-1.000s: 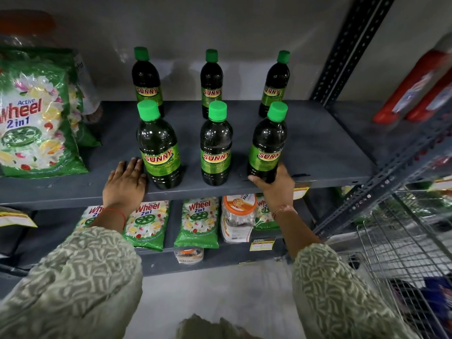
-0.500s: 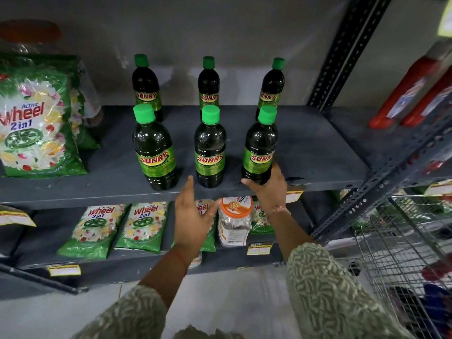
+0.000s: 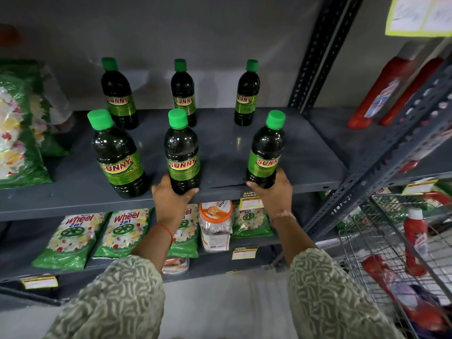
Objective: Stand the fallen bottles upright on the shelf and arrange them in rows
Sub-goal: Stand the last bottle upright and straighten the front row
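Both hands gripped front-row bottles on the grey metal shelf (image 3: 305, 155).

The left hand (image 3: 171, 199) wrapped its fingers round the base of the middle front bottle (image 3: 182, 152); the right hand (image 3: 274, 192) clasped the right front bottle (image 3: 265, 155). Six dark, glossy plastic bottles with matte green screw caps stood upright in two rows of three, the left front bottle (image 3: 117, 155) untouched. Crinkled green detergent packets (image 3: 71, 238) lay below.

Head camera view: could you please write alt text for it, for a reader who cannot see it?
Two hands steady the bases of the front-middle bottle and front-right bottle, the left hand and right hand, on a grey shelf. Six green-capped bottles stand upright in two rows of three.
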{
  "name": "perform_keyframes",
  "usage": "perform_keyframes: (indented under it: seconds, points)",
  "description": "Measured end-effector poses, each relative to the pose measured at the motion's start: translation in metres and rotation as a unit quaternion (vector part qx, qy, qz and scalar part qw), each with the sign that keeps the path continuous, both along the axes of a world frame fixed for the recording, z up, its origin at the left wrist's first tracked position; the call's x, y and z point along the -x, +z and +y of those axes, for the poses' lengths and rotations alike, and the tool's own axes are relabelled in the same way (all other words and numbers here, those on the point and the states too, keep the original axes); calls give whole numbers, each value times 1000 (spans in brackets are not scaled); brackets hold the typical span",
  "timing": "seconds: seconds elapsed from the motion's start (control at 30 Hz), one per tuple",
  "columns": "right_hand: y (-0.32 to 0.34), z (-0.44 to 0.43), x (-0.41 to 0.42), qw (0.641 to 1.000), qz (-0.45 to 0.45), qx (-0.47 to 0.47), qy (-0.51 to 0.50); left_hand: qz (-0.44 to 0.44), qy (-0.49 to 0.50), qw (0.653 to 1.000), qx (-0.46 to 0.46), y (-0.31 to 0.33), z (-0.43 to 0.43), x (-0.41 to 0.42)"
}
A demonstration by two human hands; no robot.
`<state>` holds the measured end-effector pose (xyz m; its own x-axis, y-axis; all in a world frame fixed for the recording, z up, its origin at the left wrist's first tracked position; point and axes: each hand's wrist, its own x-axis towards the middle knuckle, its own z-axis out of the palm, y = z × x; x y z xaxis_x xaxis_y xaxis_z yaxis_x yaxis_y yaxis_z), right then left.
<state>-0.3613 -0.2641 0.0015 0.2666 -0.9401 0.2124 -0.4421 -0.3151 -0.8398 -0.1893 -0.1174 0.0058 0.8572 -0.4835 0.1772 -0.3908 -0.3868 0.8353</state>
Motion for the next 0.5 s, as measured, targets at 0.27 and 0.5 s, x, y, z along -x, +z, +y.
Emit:
perform_keyframes:
  seconds: [0.27,0.5]
  points:
    - [0,-18,18,1000,2,6,-16,-9,-12,1000,-4,4,-5,11]
    - [-1,-13,20,999,-37,-23,2,3,-42,999,-18,6,-1,9]
